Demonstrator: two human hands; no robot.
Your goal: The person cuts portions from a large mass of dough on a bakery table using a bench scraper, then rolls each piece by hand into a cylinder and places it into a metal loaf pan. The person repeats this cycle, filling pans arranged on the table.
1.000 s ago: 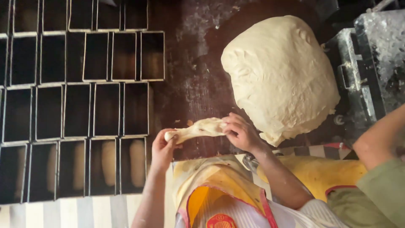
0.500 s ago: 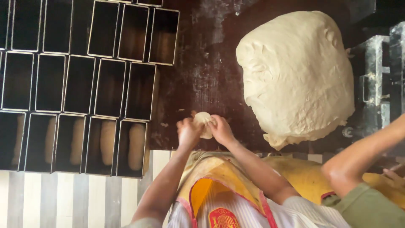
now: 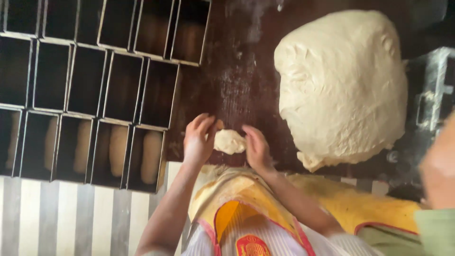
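A dark, flour-dusted worktop (image 3: 227, 71) fills the view, and on its right side sits a big mound of dough (image 3: 341, 85), pale, soft and lumpy, with a ragged tail at its lower edge. To the left stands a block of loaf tins (image 3: 95, 85), dark metal, narrow and rectangular, packed wall to wall in rows; the tins in the nearest row each hold a long pale loaf piece, while those farther back look dark inside and their contents are hard to tell. Along the near edge lies a yellow cloth (image 3: 350, 204) over a striped surface, and a second person's arm shows blurred at the far right. Between the mound and the tins, close to the near edge, a small dough piece (image 3: 229, 141) lies on the worktop, a rounded, smooth, matte lump with its slightly longer axis running left to right. The left hand (image 3: 198, 141) cups its left end and the right hand (image 3: 256, 147) presses its right end, both with curved fingers, neither closed into a fist, so the lump sits squeezed between the two palms, equally near each
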